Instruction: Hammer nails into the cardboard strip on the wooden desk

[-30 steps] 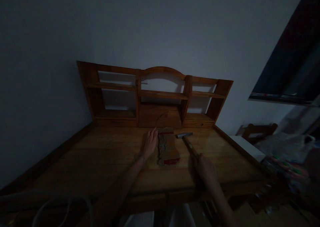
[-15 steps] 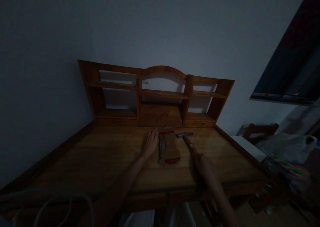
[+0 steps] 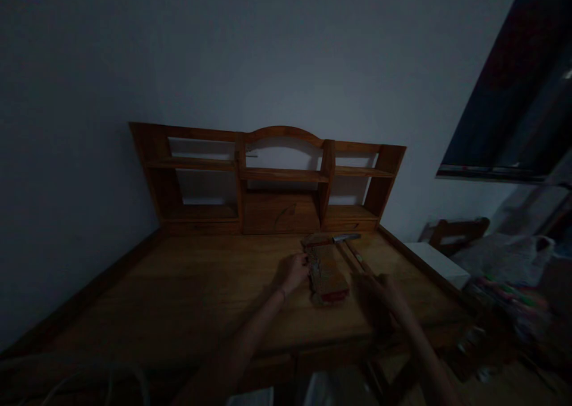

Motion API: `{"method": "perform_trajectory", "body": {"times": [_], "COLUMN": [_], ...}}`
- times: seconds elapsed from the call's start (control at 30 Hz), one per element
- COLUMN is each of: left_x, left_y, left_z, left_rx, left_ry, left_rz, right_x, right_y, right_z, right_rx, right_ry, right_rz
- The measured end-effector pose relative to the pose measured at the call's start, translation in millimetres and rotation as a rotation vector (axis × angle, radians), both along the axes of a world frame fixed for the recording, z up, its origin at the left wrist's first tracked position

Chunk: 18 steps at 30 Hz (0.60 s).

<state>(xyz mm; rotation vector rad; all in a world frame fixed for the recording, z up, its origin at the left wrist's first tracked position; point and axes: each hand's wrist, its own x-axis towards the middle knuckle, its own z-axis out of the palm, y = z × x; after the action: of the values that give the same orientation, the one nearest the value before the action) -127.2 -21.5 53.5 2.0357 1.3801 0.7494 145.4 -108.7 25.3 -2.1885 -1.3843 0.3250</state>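
Note:
A worn brown block with red ends and frayed, torn material along its left side rests on the wooden desk. My left hand is at the block's left edge, its fingers curled against the frayed part; what they pinch is too dark to make out. My right hand is wrapped round the wooden handle of a hammer. The hammer's metal head is at the far end, just beyond the block's upper right, and the handle slants down toward me.
A wooden shelf unit stands along the back of the desk against the wall. Right of the desk are a white surface, a wooden chair and plastic bags. Pale cables hang at the lower left.
The block has shifted to the right and my left hand has moved right with it, its fingers now more curled. My right hand and the hammer have also moved right.

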Motion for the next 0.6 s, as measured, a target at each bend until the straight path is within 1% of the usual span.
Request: {"method": "perform_trajectory", "body": {"times": [0.07,0.13,0.23,0.33,0.43,0.6], "left_x": [25,49,82,105,116,117], "left_y": [-7,-10,-10,-4,4,10], "left_z": [6.7,9.7,8.4,3.1,-3.1,-10.9], "left_rx": [-0.009,-0.001,0.026,0.061,0.082,0.103], "left_ry": [0.054,0.104,0.137,0.155,0.146,0.173], "left_rz": [-0.007,-0.007,-0.001,0.006,-0.018,0.004], "right_x": [16,30,45,53,54,47], "right_y": [-1,-4,-7,-5,-1,4], "right_z": [-0.3,-0.8,-2.0,-2.7,-1.3,3.3], "right_rx": [0.005,0.008,0.005,-0.002,0.0,-0.037], "right_ry": [0.004,0.006,0.013,0.017,0.015,0.017], "right_rz": [-0.026,-0.039,-0.041,-0.061,-0.07,-0.022]}}
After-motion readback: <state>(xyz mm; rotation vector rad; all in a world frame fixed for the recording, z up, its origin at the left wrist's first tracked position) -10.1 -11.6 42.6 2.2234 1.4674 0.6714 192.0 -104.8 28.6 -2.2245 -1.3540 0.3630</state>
